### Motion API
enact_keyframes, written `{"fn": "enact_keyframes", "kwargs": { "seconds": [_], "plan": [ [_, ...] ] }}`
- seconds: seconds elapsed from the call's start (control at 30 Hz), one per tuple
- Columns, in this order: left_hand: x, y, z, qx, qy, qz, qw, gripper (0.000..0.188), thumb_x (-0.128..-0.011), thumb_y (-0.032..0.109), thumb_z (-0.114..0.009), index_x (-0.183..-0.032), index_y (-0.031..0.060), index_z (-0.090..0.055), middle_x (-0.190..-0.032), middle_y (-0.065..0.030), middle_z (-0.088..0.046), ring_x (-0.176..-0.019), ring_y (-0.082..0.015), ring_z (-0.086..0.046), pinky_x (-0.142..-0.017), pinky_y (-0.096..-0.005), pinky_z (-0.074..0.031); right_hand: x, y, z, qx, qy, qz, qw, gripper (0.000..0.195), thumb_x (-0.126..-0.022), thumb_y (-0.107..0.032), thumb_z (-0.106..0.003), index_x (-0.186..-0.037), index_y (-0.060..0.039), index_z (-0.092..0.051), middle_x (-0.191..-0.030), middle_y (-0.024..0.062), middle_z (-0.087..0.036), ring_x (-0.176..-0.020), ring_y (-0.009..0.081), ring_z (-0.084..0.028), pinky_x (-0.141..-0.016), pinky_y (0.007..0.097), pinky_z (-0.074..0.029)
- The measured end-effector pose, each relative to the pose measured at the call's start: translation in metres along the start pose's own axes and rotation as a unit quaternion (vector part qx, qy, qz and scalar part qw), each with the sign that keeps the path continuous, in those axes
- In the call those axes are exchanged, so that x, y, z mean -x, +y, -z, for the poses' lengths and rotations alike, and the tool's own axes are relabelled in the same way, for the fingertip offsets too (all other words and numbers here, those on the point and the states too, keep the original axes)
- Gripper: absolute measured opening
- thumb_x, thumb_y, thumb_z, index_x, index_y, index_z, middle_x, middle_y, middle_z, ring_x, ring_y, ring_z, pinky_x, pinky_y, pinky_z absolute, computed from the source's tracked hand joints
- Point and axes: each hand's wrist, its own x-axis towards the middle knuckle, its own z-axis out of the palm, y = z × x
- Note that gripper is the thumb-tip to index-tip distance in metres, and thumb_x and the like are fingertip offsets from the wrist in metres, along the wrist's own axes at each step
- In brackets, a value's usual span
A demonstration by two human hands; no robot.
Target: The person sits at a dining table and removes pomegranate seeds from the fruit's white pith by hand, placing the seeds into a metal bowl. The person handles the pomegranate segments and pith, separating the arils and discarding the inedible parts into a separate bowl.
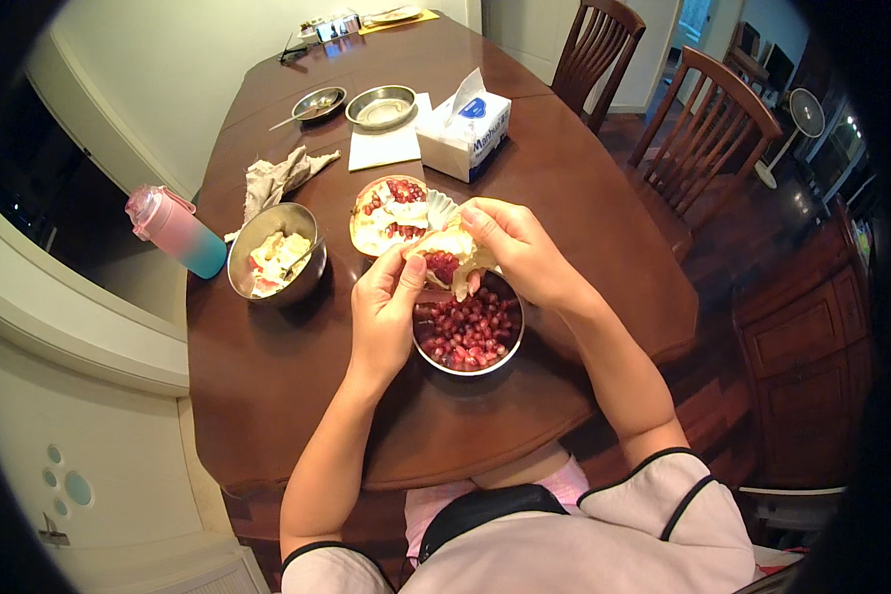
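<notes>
A piece of pomegranate (442, 266) with red arils and pale rind is held between my left hand (390, 301) and my right hand (516, 249), over the far rim of a metal bowl. My left hand grips its left side; the fingers of my right hand pinch the upper right part. Loose pomegranate arils (469, 334) lie in the metal bowl (521, 338) beneath. Just beyond my hands sits a larger cut pomegranate (390, 215), beside a pale fluted object (439, 208). Left of my left hand, another metal bowl (242, 249) holds pale peel and pith (278, 260) with a utensil.
A pink and teal bottle (178, 234) and a crumpled cloth (278, 178) are at the left. Farther back on the wooden table (549, 185) are a tissue box (464, 137), a round metal dish (381, 108), a small dish (319, 104) with a utensil, and a phone (338, 28).
</notes>
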Motion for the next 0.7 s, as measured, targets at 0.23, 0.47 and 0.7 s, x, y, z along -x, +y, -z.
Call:
{"fn": "enact_keyframes", "kwargs": {
  "seconds": [0.23, 0.47, 0.7],
  "plan": [
    [0.000, -0.004, 0.002, 0.051, -0.008, 0.020, 0.998, 0.034, -0.104, 0.022, -0.047, -0.119, -0.0050, -0.059, -0.104, -0.0116, -0.068, -0.087, -0.0148, -0.067, -0.072, -0.0265, -0.058, -0.002, 0.000, -0.001, -0.066, -0.011, -0.029, 0.997, 0.034, -0.104, -0.031, -0.045, -0.099, -0.0007, -0.059, -0.083, 0.0049, -0.065, -0.067, 0.0099, -0.063, -0.053, 0.0233, -0.052],
    [0.000, 0.000, 0.000, 0.089, -0.005, 0.055, 0.994, 0.030, -0.103, 0.022, -0.047, -0.115, -0.0029, -0.059, -0.100, -0.0110, -0.068, -0.080, -0.0150, -0.067, -0.071, -0.0262, -0.056, -0.006, 0.007, 0.004, -0.111, -0.003, -0.074, 0.991, 0.028, -0.102, -0.025, -0.047, -0.097, -0.0005, -0.060, -0.080, 0.0052, -0.065, -0.062, 0.0094, -0.062, -0.051, 0.0226, -0.051],
    [-0.003, -0.003, 0.002, 0.091, 0.000, 0.068, 0.994, 0.030, -0.103, 0.024, -0.048, -0.111, -0.0016, -0.061, -0.099, -0.0098, -0.068, -0.080, -0.0134, -0.066, -0.069, -0.0266, -0.056, -0.008, 0.014, 0.006, -0.144, 0.004, -0.081, 0.986, 0.027, -0.102, -0.023, -0.046, -0.098, 0.0002, -0.060, -0.081, 0.0059, -0.066, -0.063, 0.0100, -0.063, -0.051, 0.0228, -0.051]
  ]
}}
